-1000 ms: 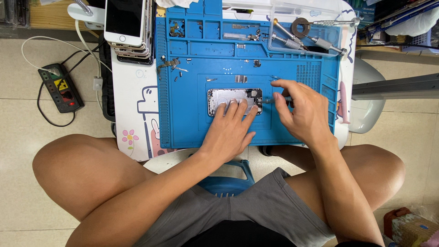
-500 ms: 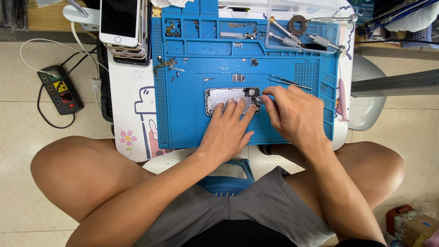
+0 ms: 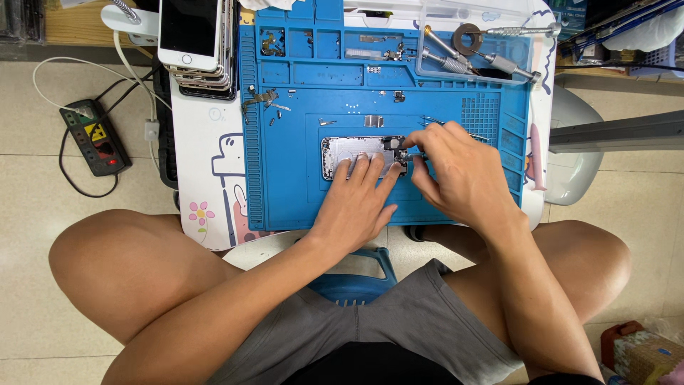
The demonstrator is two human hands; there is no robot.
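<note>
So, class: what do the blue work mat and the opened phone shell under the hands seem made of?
Blue work mat: probably silicone or soft rubber; matte, with moulded compartments and ridges.
Opened phone shell: likely metal; silvery grey, faintly reflective inside. Left hand presses on it.

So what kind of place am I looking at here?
Most likely a small phone repair bench. An opened phone lies on a blue repair mat under both hands, screwdrivers sit in a tray, and a stack of phones waits beside the mat.
</note>
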